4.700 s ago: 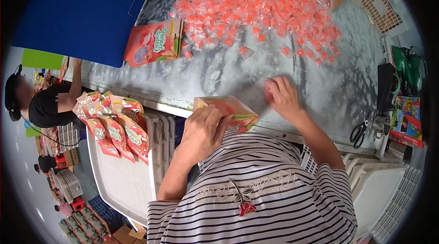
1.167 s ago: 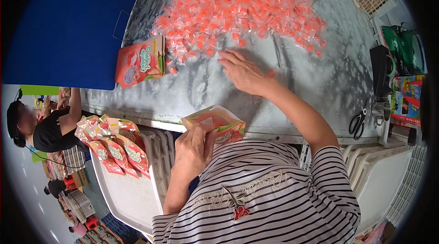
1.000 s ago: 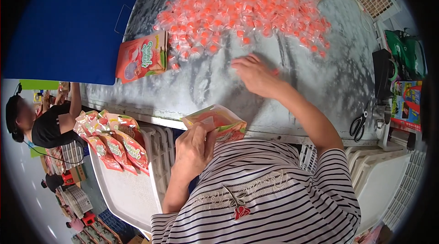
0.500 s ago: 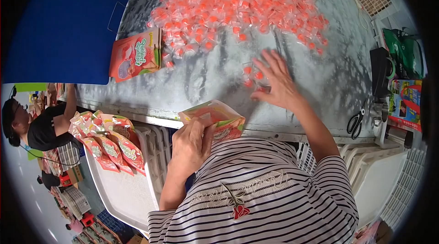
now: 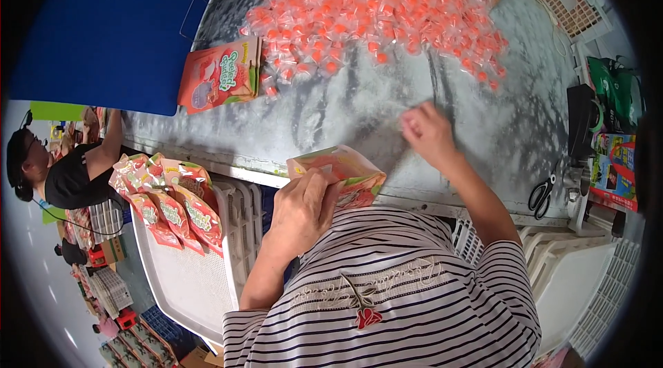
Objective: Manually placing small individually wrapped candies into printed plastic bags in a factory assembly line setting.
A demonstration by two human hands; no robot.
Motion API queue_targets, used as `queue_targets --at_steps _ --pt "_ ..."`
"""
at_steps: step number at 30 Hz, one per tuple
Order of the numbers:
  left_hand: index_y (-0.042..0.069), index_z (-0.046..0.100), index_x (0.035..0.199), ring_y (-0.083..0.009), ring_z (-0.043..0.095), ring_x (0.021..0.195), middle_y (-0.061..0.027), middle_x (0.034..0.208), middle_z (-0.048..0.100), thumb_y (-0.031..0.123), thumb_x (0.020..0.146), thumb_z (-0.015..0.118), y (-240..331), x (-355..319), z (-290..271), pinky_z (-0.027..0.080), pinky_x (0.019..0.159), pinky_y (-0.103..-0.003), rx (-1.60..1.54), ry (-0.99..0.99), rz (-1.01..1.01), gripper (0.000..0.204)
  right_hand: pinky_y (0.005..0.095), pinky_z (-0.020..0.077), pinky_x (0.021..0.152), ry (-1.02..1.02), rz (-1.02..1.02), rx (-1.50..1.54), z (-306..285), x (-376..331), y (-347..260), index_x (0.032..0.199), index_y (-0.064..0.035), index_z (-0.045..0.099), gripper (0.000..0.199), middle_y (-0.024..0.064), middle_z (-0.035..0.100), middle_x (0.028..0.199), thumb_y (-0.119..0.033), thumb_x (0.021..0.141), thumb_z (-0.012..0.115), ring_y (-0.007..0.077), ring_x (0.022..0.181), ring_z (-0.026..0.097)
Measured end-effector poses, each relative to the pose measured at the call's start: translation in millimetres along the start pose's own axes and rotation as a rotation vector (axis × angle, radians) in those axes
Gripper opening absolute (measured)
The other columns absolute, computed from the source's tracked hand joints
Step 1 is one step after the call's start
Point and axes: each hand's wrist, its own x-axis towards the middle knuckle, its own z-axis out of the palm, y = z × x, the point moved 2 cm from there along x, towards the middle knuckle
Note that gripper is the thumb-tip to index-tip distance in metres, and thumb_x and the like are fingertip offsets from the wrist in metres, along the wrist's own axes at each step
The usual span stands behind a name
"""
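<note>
My left hand (image 5: 298, 215) grips an open pink and green pouch (image 5: 360, 187) at the table's front edge, its mouth spread toward the right. To the right of the pouch, above the table, my right hand (image 5: 429, 133) is closed, with the fingers curled in. The few wrapped candies that lay by its fingers are gone from the tabletop; the curled fingers hide what is inside. At the far side lies a big heap of individually wrapped orange-red candies (image 5: 373, 9), spilling from a clear bag in a cardboard box.
Flat pouches (image 5: 219, 76) are stacked left of the heap, by a blue panel (image 5: 110, 30). Filled pouches (image 5: 173, 206) sit on a white tray (image 5: 183, 282) at left. Black scissors (image 5: 541, 197) hang at the right edge. Another person (image 5: 65, 168) is at far left.
My right hand has closed its spread fingers, and the candies beside them have left the tabletop. The left hand still holds the pouch. The whole view has shifted slightly.
</note>
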Motion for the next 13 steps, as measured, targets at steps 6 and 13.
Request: queue_targets --at_steps 6,13 --pt "0.002 0.056 0.087 -0.0331 0.059 0.064 -0.0129 0.078 0.059 0.003 0.082 0.067 1 10 6 0.048 0.056 -0.041 -0.055 -0.008 0.007 0.012 0.0184 0.0353 0.050 -0.145 0.443 0.828 -42 44 -68 0.090 -0.0007 0.062 0.006 -0.0027 0.060 0.075 -0.005 0.089 0.065 0.0005 0.061 0.046" --pt "0.004 0.056 0.087 -0.0332 0.060 0.066 -0.0131 0.078 0.059 0.007 0.084 0.066 3 11 12 0.048 0.059 -0.040 -0.037 -0.037 0.053 0.011 0.0207 0.0437 0.056 -0.070 0.330 0.940 -5 59 -127 0.104 -0.0035 0.058 0.015 -0.0001 0.062 0.084 -0.015 0.095 0.059 0.0048 0.063 0.052"
